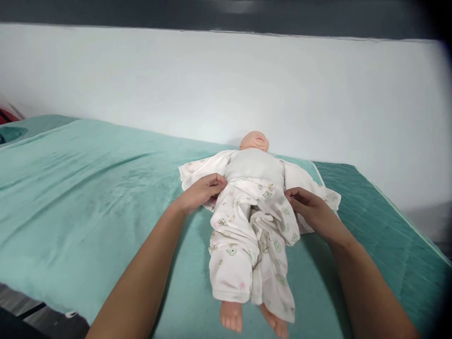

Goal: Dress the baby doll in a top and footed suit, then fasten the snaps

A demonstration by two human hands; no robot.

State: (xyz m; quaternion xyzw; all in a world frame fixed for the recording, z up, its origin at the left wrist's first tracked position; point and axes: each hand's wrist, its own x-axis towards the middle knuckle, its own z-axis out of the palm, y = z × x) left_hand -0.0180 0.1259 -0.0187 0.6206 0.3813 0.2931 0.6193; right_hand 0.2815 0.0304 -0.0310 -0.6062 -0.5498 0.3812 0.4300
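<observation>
A baby doll (255, 140) lies on its back, head toward the wall and bare feet toward me. It wears white printed trousers (233, 226), pulled up to the waist, with a plain pale top (254, 165) above them. A white printed jacket (300, 176) is spread open at both sides, its sleeves out. My left hand (205, 190) is closed, thumb and fingers pinching the trousers at the left side of the waist. At the right side, my right hand (310, 207) is likewise closed on the trousers' waist edge. Both hands' fingertips are partly hidden.
Under the doll is a light green sheet (116, 188) with a few wrinkles. A darker green quilted cover (381, 216) shows at the right. A white wall (226, 84) stands behind. Something red (9, 116) is at the far left, and the bed's front edge drops off at lower left.
</observation>
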